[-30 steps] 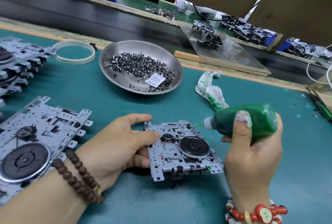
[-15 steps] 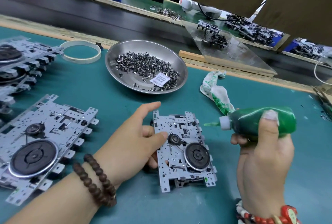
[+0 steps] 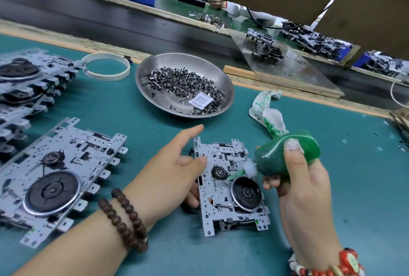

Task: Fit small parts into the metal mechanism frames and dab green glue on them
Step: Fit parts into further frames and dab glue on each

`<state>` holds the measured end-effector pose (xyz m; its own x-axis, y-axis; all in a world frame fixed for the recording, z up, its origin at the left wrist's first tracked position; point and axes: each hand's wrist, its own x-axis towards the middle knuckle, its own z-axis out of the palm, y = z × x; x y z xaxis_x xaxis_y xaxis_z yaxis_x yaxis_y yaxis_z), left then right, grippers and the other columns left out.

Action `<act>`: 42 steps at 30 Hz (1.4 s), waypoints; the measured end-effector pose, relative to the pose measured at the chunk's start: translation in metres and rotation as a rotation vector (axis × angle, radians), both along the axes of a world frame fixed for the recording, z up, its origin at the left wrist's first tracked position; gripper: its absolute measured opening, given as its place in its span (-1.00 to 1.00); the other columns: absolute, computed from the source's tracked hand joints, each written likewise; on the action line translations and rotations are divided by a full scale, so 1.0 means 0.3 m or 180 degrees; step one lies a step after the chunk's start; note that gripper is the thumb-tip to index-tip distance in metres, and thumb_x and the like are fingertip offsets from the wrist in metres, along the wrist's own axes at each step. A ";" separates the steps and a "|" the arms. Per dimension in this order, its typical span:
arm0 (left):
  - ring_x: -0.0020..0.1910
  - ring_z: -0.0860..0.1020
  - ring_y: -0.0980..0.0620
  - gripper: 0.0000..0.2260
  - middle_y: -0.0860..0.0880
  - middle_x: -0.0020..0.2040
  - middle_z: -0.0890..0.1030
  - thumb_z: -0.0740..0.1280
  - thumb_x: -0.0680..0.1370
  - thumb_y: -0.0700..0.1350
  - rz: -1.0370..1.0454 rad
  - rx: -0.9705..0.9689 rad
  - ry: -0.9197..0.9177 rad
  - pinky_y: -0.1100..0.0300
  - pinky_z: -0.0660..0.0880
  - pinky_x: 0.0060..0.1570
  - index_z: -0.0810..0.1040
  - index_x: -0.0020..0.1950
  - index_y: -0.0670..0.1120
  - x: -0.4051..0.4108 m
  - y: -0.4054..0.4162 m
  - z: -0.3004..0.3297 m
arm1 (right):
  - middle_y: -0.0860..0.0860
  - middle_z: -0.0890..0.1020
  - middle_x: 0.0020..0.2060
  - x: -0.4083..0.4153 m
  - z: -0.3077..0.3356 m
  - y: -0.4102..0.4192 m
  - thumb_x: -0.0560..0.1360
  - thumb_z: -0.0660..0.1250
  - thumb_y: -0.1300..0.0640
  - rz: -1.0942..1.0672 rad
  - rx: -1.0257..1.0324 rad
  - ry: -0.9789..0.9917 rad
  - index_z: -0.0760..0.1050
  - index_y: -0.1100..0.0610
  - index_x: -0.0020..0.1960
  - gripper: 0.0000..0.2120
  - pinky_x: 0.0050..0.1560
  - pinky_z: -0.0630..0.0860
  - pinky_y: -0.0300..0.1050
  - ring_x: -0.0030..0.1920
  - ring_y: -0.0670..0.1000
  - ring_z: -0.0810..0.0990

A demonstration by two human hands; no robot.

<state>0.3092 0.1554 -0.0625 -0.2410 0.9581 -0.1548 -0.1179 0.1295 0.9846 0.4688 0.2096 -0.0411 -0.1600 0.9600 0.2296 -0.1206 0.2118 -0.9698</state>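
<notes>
A teal mat point(image 3: 221, 253) covers the bench, bounded on the far side by a wooden edge point(image 3: 309, 96) and a dark belt point(image 3: 110, 23) beyond it. Open mat is seen near the frame point(image 3: 230, 187) at its near side and to the right of the right hand point(image 3: 305, 205); the far-right part of the mat is bare but for small specks. A bowl point(image 3: 221, 81) of small parts point(image 3: 183, 85) sits far of the frame, well apart from it, with a white packet point(image 3: 200, 101) among the parts. A stained rag point(image 3: 267, 114) lies to the right of the bowl, just beyond the bottle point(image 3: 287, 154). To the left, a larger frame point(image 3: 64, 176) lies flat, near the left forearm, and a stack point(image 3: 26, 89) of frames is seen farther left. A white ring point(image 3: 106, 66) lies at the far left, beside the stack.

The frame is held at its left edge by the left hand point(image 3: 168, 178): the thumb is pressed on the top face, the index finger is stretched out straight toward the bowl, and the other fingers are tucked at the frame's edge. The bottle is gripped by the right hand, thumb curled over its top and fingers wrapped beneath. It is tilted down to the left, and its green tip point(image 3: 235, 175) is at the frame's face, between the small hub point(image 3: 219, 172) and the black wheel point(image 3: 246, 193); whether contact is made cannot be told.
</notes>
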 end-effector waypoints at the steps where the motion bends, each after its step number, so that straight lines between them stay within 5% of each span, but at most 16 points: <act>1: -0.55 0.44 0.04 -0.61 -0.08 -0.39 0.48 0.23 0.56 -0.16 -0.0002 0.0003 0.0010 0.27 0.40 -0.54 0.34 0.19 0.34 -0.001 -0.001 -0.001 | 0.05 0.61 -0.37 0.000 0.000 0.000 0.44 0.23 -0.04 -0.0005 -0.0003 -0.0020 0.57 -0.02 -0.28 -0.79 -0.51 0.40 -0.32 -0.50 -0.12 0.43; 11: -0.54 0.44 0.06 -0.58 0.05 -0.48 0.45 0.23 0.57 -0.16 -0.0030 0.0081 0.0073 0.26 0.41 -0.50 0.34 0.23 0.37 -0.004 -0.003 -0.010 | 0.01 0.59 -0.42 -0.003 0.000 -0.003 0.40 0.23 -0.05 -0.0061 -0.0032 -0.0145 0.45 0.17 -0.19 -0.73 -0.52 0.40 -0.30 -0.52 -0.12 0.41; 21: -0.55 0.43 0.09 -0.57 0.10 -0.52 0.44 0.23 0.57 -0.17 -0.0018 0.0107 0.0051 0.30 0.41 -0.52 0.34 0.28 0.32 -0.003 0.000 -0.012 | -0.01 0.59 -0.40 -0.001 -0.005 0.001 0.45 0.25 -0.05 -0.0126 0.0059 -0.0310 0.47 0.13 -0.18 -0.77 -0.50 0.41 -0.29 -0.49 -0.12 0.43; 27: -0.48 0.46 0.04 -0.54 -0.09 -0.36 0.46 0.28 0.53 -0.15 -0.0071 0.0096 -0.0017 0.27 0.44 -0.47 0.32 0.31 0.30 -0.004 -0.001 -0.006 | 0.00 0.61 -0.39 -0.001 -0.003 0.000 0.48 0.31 -0.07 -0.0157 0.0049 -0.0252 0.47 0.12 -0.18 -0.76 -0.51 0.41 -0.30 -0.49 -0.14 0.44; 38: -0.45 0.49 0.06 -0.43 0.00 -0.44 0.47 0.32 0.50 -0.23 -0.0210 0.0274 0.0125 0.24 0.44 -0.35 0.27 0.31 0.34 -0.011 -0.007 -0.014 | -0.03 0.61 -0.38 0.035 0.026 0.026 0.38 0.25 -0.02 -0.0303 -0.0592 0.1203 0.42 0.15 -0.08 -0.75 -0.47 0.46 -0.35 -0.51 -0.14 0.45; 42: -0.42 0.52 0.03 -0.45 -0.14 -0.32 0.52 0.29 0.52 -0.26 -0.0174 0.0301 0.0164 0.20 0.46 -0.31 0.29 0.28 0.34 -0.007 -0.008 -0.005 | -0.06 0.64 -0.37 0.045 0.034 0.036 0.43 0.23 -0.01 -0.0286 -0.0798 0.1583 0.43 0.11 -0.02 -0.78 -0.44 0.50 -0.37 -0.46 -0.15 0.57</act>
